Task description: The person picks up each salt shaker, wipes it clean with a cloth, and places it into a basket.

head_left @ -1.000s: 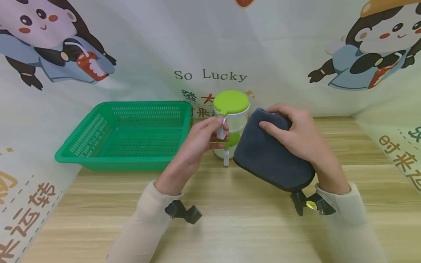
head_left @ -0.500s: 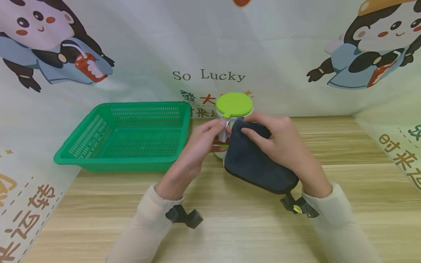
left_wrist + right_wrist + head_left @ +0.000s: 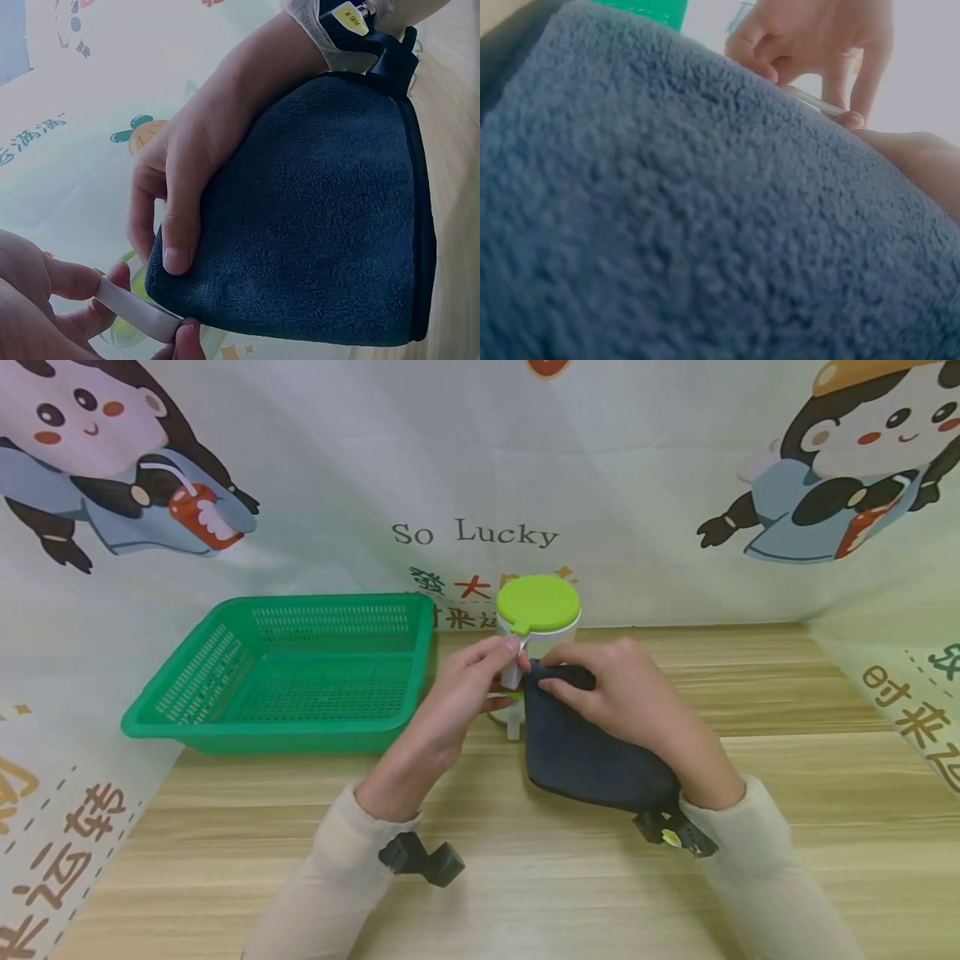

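At nine o'clock of the jars sits a green plastic basket [image 3: 262, 727], a shallow, flared rectangle with slotted walls and a lattice floor. At eight o'clock, the left hand [image 3: 467, 685] pinches the smooth, flat white handle [image 3: 142, 313] of the upper jar [image 3: 553, 643], a clear cylinder under a round, glossy lime lid [image 3: 538, 602]. At its six o'clock shows a lower jar [image 3: 501, 716], mostly hidden; whether the two touch, I cannot tell. At five o'clock hangs a navy cloth [image 3: 592, 760], thick, fuzzy-piled and dark-edged, with rounded corners. At four o'clock, the right hand [image 3: 626, 697] grips its upper edge, thumb on the near face, above the streaky wood-grain table [image 3: 525, 885].
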{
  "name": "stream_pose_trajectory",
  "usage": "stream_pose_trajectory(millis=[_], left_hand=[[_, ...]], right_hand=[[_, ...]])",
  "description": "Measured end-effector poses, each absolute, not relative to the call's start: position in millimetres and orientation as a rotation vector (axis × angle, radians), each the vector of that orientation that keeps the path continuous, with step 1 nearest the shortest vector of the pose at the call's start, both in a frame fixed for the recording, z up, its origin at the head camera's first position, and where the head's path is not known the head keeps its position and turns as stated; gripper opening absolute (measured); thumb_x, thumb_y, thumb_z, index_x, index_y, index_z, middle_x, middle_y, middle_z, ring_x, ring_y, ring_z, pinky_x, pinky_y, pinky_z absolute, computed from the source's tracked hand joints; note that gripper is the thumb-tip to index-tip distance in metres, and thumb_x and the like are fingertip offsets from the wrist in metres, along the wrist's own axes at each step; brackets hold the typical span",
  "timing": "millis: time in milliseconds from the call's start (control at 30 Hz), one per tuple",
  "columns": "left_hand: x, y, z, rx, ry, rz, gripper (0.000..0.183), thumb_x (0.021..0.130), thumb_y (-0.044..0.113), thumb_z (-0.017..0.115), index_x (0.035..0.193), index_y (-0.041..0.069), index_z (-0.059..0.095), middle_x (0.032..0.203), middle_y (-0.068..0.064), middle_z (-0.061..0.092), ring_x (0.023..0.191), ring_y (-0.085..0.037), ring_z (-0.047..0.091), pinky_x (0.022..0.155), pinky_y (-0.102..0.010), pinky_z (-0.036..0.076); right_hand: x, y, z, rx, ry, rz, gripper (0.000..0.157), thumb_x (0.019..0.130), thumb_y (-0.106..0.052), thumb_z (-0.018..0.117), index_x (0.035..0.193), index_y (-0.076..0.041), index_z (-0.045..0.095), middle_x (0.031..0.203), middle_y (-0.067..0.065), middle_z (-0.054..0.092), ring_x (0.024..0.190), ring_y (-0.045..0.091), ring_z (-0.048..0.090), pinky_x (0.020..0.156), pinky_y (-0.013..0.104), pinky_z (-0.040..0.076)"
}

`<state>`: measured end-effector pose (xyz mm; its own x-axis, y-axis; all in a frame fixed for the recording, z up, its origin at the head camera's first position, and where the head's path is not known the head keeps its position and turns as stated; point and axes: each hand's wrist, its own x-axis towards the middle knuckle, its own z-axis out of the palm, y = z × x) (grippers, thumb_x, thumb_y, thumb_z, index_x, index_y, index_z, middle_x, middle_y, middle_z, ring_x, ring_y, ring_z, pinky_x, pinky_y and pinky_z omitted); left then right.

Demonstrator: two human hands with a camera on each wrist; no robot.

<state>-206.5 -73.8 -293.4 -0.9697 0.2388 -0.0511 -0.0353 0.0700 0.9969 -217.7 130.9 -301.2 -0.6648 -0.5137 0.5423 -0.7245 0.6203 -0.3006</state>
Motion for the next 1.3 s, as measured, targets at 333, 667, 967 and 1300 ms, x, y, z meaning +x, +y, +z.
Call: stream_pose_trajectory(millis=[333,667,967,1300], left_hand=[[-205.3,-73.4,-291.9,0.231,2.139,1.999,0.03,0.111,0.032,0.046,0.098,0.011,0.063,0.1,-0.001,0.055,0.101,-0.022,0.056,0.099,-0.046,0.051],[-202.8,-78.6,-288.1,0.245,2.125,2.025,0.029,0.111,0.031,0.046,0.101,0.01,0.063,0.099,-0.003,0.057,0.101,-0.026,0.059,0.096,-0.041,0.052],[-204.2,-78.3,-289.3,0.286,2.116,2.009,0.031,0.111,0.032,0.045,0.099,0.01,0.063,0.098,-0.002,0.056,0.098,-0.023,0.058,0.09,-0.034,0.053],[-204.3,-78.3,-288.1,0.256,2.127,2.028,0.03,0.111,0.031,0.046,0.099,0.008,0.063,0.102,-0.007,0.06,0.1,-0.026,0.06,0.099,-0.047,0.052]], right_hand=[[-211.3,128.8,-295.0,0.917,-2.371,0.758,0.016,0.096,-0.021,0.075,0.108,-0.011,0.076,0.096,0.004,0.079,0.079,0.017,0.072,0.073,0.037,0.055],[-216.5,127.1,-299.9,0.981,-2.487,0.703,0.014,0.094,-0.021,0.077,0.104,-0.012,0.077,0.091,0.002,0.078,0.071,0.013,0.065,0.068,0.033,0.05],[-211.6,130.8,-292.7,0.922,-2.439,0.784,0.015,0.095,-0.021,0.076,0.106,-0.012,0.077,0.095,0.004,0.079,0.077,0.015,0.069,0.071,0.034,0.053],[-215.8,131.2,-297.7,0.952,-2.509,0.747,0.015,0.094,-0.022,0.077,0.106,-0.012,0.077,0.093,0.003,0.078,0.072,0.014,0.066,0.068,0.033,0.05]])
